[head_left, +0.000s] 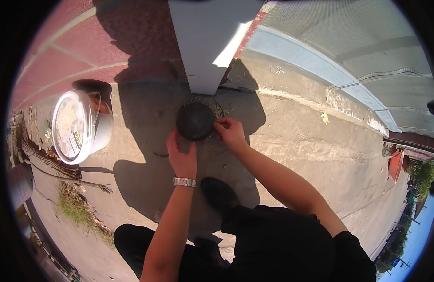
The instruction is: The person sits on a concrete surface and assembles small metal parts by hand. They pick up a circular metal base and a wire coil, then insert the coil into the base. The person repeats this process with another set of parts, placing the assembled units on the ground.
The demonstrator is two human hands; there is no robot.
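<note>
A dark, round, dish-like object (194,121) lies on the concrete in front of me; whether it is a lid or a bowl I cannot tell. Small pale bits (216,109) show in a rounded patch along its far right edge. My left hand (182,154), with a metal-banded watch (184,182) on the wrist, is at the near left edge of the dark object, thumb and fingers apart. At the right edge, the fingers of my right hand (230,134) are pinched together. What they hold, if anything, is hidden.
A white lidded bucket (103,129) stands to the left, near sticks (69,176) and grass. Just beyond the dark object rises a pale post (205,47). A red wall (76,44) and a low concrete ledge (297,101) run behind. My dark shoe (220,195) is close by.
</note>
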